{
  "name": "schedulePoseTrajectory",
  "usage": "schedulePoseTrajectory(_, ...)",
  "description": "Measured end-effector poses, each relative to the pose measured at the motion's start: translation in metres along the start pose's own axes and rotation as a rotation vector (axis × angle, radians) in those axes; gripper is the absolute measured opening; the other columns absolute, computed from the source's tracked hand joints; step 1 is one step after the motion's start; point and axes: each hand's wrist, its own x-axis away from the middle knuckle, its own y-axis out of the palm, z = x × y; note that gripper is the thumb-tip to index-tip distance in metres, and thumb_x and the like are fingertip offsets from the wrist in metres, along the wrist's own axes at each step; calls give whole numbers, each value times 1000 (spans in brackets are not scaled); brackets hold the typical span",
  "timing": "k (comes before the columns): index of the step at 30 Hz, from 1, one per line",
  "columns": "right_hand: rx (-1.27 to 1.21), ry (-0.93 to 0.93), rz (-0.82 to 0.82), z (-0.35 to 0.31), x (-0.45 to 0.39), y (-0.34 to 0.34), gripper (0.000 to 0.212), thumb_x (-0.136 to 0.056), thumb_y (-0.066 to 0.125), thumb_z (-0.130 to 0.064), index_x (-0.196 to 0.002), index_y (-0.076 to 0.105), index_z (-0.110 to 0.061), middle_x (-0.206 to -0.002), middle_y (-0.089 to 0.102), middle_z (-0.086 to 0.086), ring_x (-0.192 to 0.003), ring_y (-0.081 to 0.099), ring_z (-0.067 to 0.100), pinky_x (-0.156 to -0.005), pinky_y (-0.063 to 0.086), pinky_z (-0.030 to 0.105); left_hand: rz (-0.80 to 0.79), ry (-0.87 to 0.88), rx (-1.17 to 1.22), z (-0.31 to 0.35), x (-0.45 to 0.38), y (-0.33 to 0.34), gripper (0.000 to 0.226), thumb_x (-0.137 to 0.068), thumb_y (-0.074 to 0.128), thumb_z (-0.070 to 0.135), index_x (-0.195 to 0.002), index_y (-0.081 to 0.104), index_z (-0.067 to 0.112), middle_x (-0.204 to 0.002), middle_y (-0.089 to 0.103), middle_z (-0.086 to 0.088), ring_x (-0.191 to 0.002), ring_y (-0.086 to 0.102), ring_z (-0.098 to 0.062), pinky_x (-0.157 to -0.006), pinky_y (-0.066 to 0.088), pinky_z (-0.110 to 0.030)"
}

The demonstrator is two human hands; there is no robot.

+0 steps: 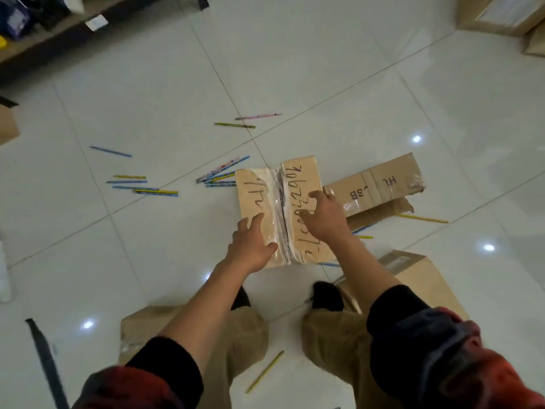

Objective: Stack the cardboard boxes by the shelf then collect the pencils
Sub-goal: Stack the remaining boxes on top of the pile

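Taped box (306, 184), one, on floor (147, 113) before feet: left hand (250, 246) and right hand (323, 216) flat on top, fingers relaxed. Torn box (380, 184), one, beside. Pencils (141, 184): roughly fifteen, scattered.

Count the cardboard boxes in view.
7: taped box under both hands; flattened box beside it; left-leg box; right-leg box; left-edge box; two top-right boxes. More may be hidden.
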Motion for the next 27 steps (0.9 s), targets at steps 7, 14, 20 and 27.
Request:
schedulePoseTrajectory(7, 371, -200, 166, 35, -146, 34, 95, -87, 54, -64, -155, 4, -20, -159, 18, 7, -138, 30, 39, -107, 31, 59, 48, -114, -137, 4, -157, 12, 119, -78, 65, 66, -153, -18, 26, -159, -26, -13, -147, -11, -44, -119, 9, -55)
schedulePoseTrajectory(14, 346, -274, 288, 53, -207, 36, 102, -78, 35, -86, -155, 0, -30, -159, 21, 1, -128, 42, 40, -97, 45, 55, 207, -156, -278, 32, -225, -2, 139, -62, 73, 74, -147, -30, 34, -151, -42, -14, -144, -10, -50, -113, 19, -65)
schedulePoseTrajectory(20, 362, -169, 243, 59, -196, 34, 106, -75, 36, -89, -152, -15, -38, -155, 27, 8, -127, 44, 41, -98, 45, 54, 319, -224, -71, 18, -221, 9, 150, -52, 78, 75, -147, -30, 33, -157, -31, -13, -146, -2, -47, -112, 24, -63)
schedulePoseTrajectory(27, 234, 66, 209, 66, -184, 41, 116, -71, 37, -91, -153, -18, -32, -147, 32, 25, -126, 45, 48, -103, 40, 55, 361, -246, -54, 12, -211, 18, 146, -55, 64, 87, -150, -27, 22, -157, 4, -19, -142, 22, -37, -109, 31, -49)
